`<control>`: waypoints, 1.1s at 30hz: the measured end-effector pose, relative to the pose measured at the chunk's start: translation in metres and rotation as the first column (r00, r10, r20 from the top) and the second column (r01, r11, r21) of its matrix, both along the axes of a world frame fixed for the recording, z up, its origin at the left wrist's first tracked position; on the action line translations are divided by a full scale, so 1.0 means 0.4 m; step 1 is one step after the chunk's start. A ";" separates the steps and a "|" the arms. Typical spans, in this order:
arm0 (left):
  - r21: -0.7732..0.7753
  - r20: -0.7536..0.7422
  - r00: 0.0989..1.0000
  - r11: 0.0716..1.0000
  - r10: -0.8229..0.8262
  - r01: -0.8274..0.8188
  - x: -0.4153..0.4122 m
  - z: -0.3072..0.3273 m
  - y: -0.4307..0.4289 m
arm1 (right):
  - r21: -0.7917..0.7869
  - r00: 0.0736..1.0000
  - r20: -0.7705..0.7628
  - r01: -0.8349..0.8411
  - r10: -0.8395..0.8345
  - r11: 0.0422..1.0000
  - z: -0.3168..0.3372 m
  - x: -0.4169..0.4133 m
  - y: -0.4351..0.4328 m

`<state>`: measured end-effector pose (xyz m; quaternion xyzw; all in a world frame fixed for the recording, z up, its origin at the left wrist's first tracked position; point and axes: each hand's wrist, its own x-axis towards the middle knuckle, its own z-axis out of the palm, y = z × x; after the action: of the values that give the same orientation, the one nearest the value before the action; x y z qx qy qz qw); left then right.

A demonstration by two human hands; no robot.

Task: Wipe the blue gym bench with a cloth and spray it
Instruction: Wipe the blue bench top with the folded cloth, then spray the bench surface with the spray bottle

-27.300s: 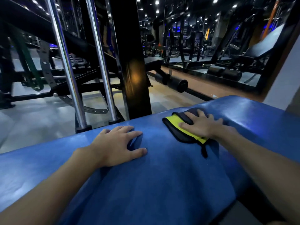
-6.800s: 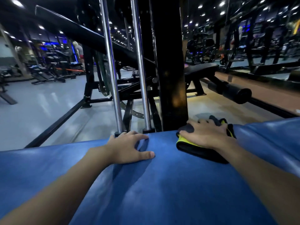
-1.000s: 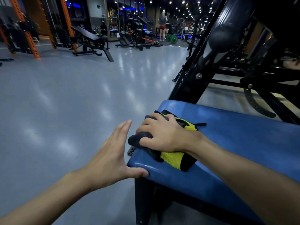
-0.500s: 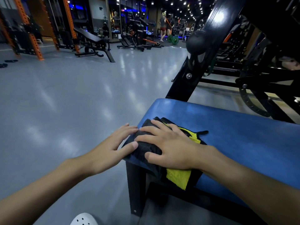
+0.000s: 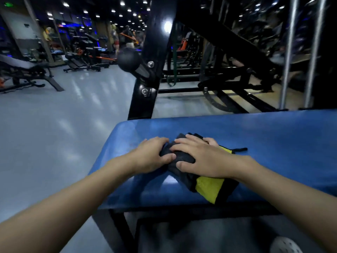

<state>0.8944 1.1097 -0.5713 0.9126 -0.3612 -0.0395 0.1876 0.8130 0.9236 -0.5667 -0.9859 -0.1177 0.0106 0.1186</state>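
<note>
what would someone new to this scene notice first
The bright blue bench pad fills the lower right of the view. Near its left end both hands meet on a black and yellow cloth: the right hand presses flat on top, and the left hand curls round its left edge. Just behind the pad, a black machine upright with a round knob rises out of view.

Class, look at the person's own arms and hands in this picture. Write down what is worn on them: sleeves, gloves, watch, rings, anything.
Nothing is worn that shows. The left hand and right hand are bare, with no gloves and no rings on the fingers. No watch or band sits at either wrist. The left arm and right arm are bare too, with no sleeve in view up to the picture's edge.
</note>
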 end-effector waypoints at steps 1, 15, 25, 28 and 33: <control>0.026 -0.010 1.000 1.000 -0.017 0.017 0.016 0.001 -0.033 | 0.000 0.998 -0.021 0.056 -0.056 0.998 0.004 -0.009 -0.021; -0.309 -0.223 0.953 0.942 -0.206 0.131 0.029 0.078 -0.290 | 0.238 0.706 -0.255 0.708 -0.661 0.665 0.065 -0.101 -0.217; -0.563 -0.496 0.778 0.825 -0.387 0.051 -0.084 0.144 -0.688 | 0.801 0.640 -0.072 0.494 -0.765 0.338 0.070 -0.302 -0.511; -0.613 -0.645 0.621 0.787 -0.445 -0.073 -0.164 0.191 -0.858 | 0.863 0.543 -0.078 0.457 -0.836 0.217 0.148 -0.410 -0.636; -0.465 -0.883 0.048 0.858 -0.466 -0.220 -0.388 0.395 -1.054 | 0.946 0.452 -0.257 0.300 -0.854 -0.125 0.384 -0.660 -0.761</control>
<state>0.7391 0.6881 -0.4134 0.5128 -0.2095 -0.5775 0.5997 0.5490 0.6192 -0.4130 -0.5971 0.3538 -0.3507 0.6288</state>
